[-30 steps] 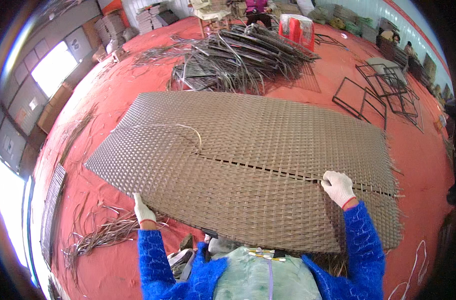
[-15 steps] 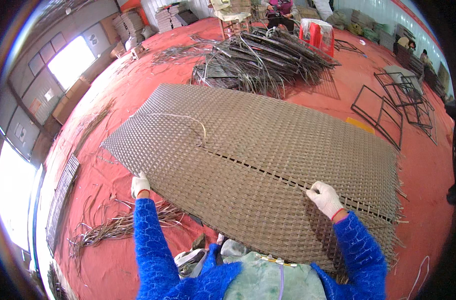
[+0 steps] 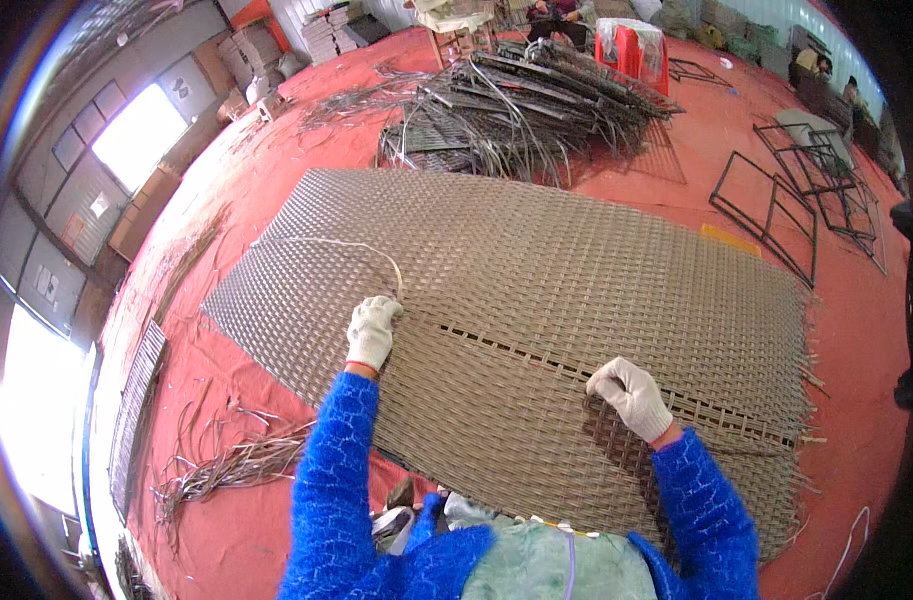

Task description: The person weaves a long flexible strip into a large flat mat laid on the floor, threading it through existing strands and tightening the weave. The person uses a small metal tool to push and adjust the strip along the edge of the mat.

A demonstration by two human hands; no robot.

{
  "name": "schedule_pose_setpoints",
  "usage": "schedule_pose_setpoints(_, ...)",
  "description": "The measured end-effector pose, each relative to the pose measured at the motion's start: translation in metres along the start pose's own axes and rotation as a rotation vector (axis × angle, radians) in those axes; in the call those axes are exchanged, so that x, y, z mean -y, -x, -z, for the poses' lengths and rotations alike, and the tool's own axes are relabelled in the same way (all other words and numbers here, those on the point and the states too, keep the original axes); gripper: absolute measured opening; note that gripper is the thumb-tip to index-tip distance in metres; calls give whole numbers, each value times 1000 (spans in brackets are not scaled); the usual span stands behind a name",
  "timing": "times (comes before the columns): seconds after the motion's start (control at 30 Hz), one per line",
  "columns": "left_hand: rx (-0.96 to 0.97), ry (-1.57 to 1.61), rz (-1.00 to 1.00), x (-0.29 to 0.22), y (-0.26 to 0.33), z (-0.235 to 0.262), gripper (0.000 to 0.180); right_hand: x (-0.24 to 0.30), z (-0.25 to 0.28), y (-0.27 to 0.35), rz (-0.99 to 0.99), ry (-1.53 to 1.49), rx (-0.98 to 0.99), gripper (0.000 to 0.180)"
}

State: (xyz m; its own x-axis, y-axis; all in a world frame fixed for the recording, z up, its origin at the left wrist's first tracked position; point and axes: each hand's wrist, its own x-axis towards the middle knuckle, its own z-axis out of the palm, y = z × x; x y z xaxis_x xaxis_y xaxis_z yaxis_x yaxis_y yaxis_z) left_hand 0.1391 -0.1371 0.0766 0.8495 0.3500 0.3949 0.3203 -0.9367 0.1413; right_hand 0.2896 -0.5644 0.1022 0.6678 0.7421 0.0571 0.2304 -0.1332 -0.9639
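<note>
Fingers curled, your left hand (image 3: 373, 332) is over the woven panel (image 3: 536, 240), beside a pale arching strand (image 3: 381, 257). Your right hand (image 3: 631, 398) bends at the panel's long gap (image 3: 504, 349). Whether either clamps anything, I cannot tell. The panel spreads before you; beyond, dark strips (image 3: 526, 115) lie heaped on red flooring (image 3: 246, 550).

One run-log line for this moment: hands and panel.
left hand: by pale strand; grip unclear | right hand: over narrow gap; grip unclear | brown woven panel: under both hands
</note>
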Motion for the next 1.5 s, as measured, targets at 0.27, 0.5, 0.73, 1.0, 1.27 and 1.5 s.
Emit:
schedule_pose_setpoints(0.27, -34, -70, -12, -5, -4, -5, 17, -17, -9, -10, 21, -422, -91, 22)
schedule_pose_setpoints(0.5, -87, -38, -16, -7, -1, -5, 16, -12, -2, -6, -136, -507, -124, 24)
schedule_pose_setpoints(0.73, 64, -30, -200, -35, -3, 2, 23, -19, -4, -8, -179, -541, -81, 21)
schedule_pose_setpoints(1.0, 82, 60, -165, -48, 1, -12, 22, -19, -7, -12, -192, -542, -104, 24)
schedule_pose_setpoints(1.27, 74, 185, -201, -36, 2, -21, 18, -7, -4, -14, -253, -454, -132, 26)
schedule_pose_setpoints(1.5, 49, 46, -171, -49, 4, -14, 22, -6, -5, -15, -357, -514, -120, 26)
